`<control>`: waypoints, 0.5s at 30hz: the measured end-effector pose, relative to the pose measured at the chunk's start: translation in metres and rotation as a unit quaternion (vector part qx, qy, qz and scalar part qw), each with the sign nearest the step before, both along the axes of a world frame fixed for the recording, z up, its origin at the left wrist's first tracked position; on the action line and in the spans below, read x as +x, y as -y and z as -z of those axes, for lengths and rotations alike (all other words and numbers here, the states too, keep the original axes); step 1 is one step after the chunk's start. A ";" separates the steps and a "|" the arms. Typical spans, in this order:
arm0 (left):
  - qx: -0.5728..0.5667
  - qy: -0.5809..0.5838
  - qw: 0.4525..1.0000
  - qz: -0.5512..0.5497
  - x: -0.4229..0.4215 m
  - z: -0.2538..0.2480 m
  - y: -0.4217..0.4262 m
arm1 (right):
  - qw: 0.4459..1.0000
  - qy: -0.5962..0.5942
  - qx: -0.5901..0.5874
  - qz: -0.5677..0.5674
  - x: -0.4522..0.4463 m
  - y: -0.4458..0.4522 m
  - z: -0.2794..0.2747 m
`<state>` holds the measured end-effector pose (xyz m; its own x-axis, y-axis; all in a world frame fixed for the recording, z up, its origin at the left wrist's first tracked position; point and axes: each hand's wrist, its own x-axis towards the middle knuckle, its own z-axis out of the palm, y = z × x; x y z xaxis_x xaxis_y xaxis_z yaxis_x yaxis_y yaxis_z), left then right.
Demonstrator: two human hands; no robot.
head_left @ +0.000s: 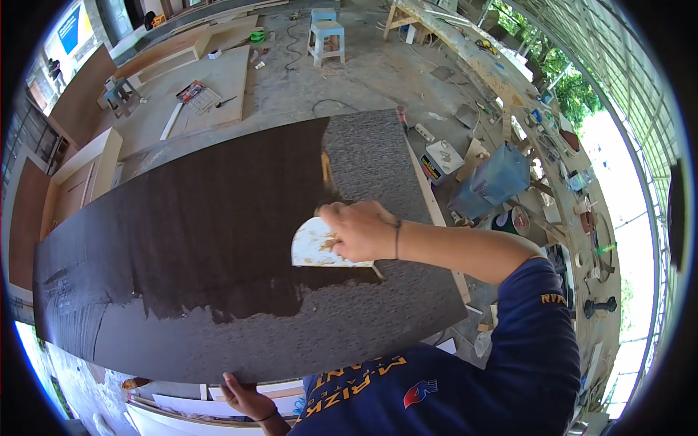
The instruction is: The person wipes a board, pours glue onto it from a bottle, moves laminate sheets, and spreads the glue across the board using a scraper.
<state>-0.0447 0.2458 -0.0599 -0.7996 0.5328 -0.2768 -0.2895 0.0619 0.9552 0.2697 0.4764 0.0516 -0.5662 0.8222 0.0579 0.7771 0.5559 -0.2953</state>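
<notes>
A large dark sheet (349, 305) lies tilted across the view in front of me. A smooth, darker wet-looking coat (218, 218) covers much of its middle and left, with a ragged lower edge against the grey speckled surface. My right hand (367, 229) is closed round a white spreader (309, 243) smeared with brownish-yellow glue, its straight edge down on the sheet. A streak of yellowish glue (326, 171) lies just beyond that hand. At the near edge, my left hand (247, 400) grips the sheet, thumb at the rim; its other fingers are partly hidden.
Blue plastic stools (326, 40) stand on the concrete floor ahead. To the right are a white tub (442, 160), a translucent blue bin (494, 178), a paint can (511, 221) and a long cluttered workbench (509, 94). Wooden panels (211, 94) lie at the left.
</notes>
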 end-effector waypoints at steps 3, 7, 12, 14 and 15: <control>0.010 0.038 0.999 -0.037 -0.010 0.007 -0.002 | 0.999 0.004 -0.030 0.022 -0.003 0.000 0.012; -0.019 0.036 0.997 0.064 -0.019 0.000 0.000 | 0.991 -0.110 0.011 0.082 0.011 0.004 0.017; -0.033 0.040 0.994 0.091 -0.011 -0.006 -0.004 | 0.970 -0.129 -0.021 0.205 0.040 0.000 0.017; -0.054 0.038 0.992 0.106 -0.009 -0.013 -0.004 | 0.959 -0.128 -0.045 0.250 0.054 0.003 0.021; -0.075 0.035 0.990 0.116 -0.008 -0.017 -0.004 | 0.954 -0.129 0.030 0.268 0.064 0.004 0.033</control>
<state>-0.0525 0.2494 -0.0425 -0.6357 0.6490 -0.4178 -0.3164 0.2747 0.9080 0.3338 0.4727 0.0184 -0.0258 0.9806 0.1942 0.8600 0.1209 -0.4959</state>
